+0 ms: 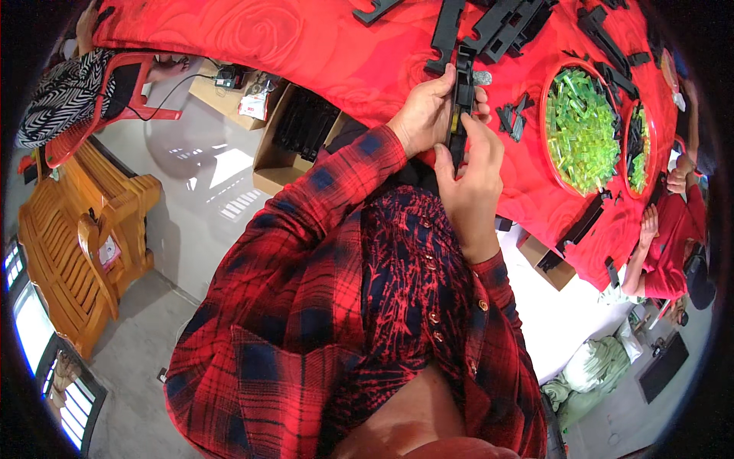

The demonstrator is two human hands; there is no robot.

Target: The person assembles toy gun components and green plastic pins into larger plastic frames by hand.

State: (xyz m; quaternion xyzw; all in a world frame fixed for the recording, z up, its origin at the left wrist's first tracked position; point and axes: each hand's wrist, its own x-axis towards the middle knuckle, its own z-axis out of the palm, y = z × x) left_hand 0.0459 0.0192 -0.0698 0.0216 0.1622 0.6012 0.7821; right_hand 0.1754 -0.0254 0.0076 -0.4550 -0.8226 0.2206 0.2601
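Both my hands hold one long black plastic bar [461, 99] upright over the edge of a table with a red rose-patterned cloth [306, 38]. My left hand [424, 111] grips the bar from the left side. My right hand [472, 172] wraps its lower end, thumb pressed against the bar's front. A small yellow-green piece shows in the bar near my thumbs. More black plastic bars [489, 27] lie piled on the cloth just beyond. To the right a red round tray [552, 164] holds a heap of translucent green pieces [585, 126].
A second red tray [637, 145] with green and black pieces sits further right. A person in a red top [673, 245] sits at the right. Cardboard boxes [294, 134] of black parts stand under the table. A wooden bench [80, 245] and red plastic chair [115, 92] stand left.
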